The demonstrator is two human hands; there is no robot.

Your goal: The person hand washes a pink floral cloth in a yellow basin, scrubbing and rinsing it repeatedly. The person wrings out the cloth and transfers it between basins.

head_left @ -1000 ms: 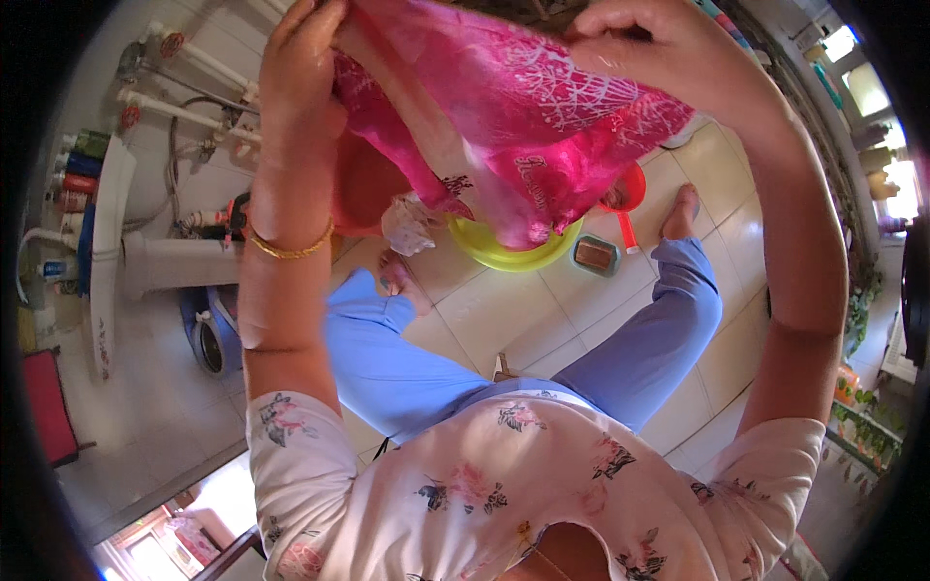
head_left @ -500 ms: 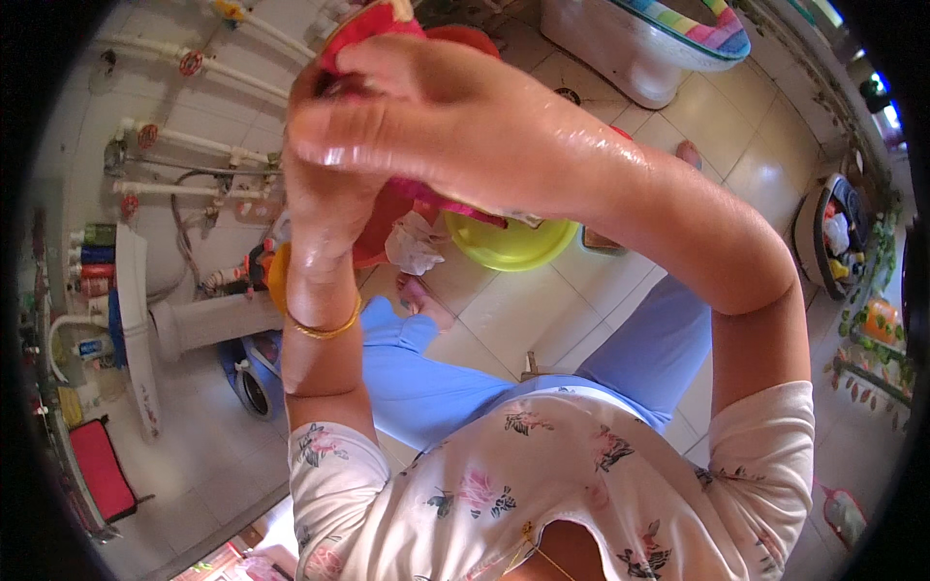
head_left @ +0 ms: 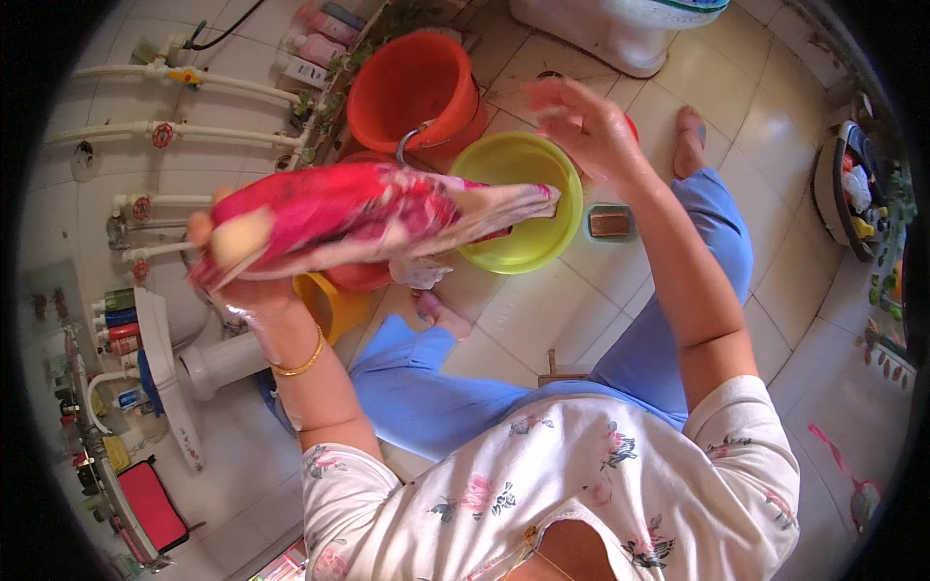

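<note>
In my left hand (head_left: 257, 290) is a wet-looking pink and white cloth (head_left: 339, 208), gripped at its left end and partly blurred by motion. It stretches to the right, and its pale, narrow end hangs over the yellow-green basin (head_left: 573, 208). The cloth hides much of that hand, whose skin looks wet. Beyond the basin's right rim, my right hand (head_left: 581, 126) is raised with nothing in it, its fingers apart and slightly blurred. An orange-red bucket (head_left: 407, 82) stands on the far side of the cloth.
A brown bar lies in a small dish (head_left: 610, 237) right of the basin. A crumpled white bag (head_left: 418, 271) lies near my left foot. Valved pipes (head_left: 223, 136) and a sink (head_left: 165, 368) line the left side. A toilet (head_left: 620, 39) stands at the far side.
My two hands, formerly together around the bunched cloth, are now apart. The left has moved left with the cloth, which is stretched out; the right has let go and moved right.
</note>
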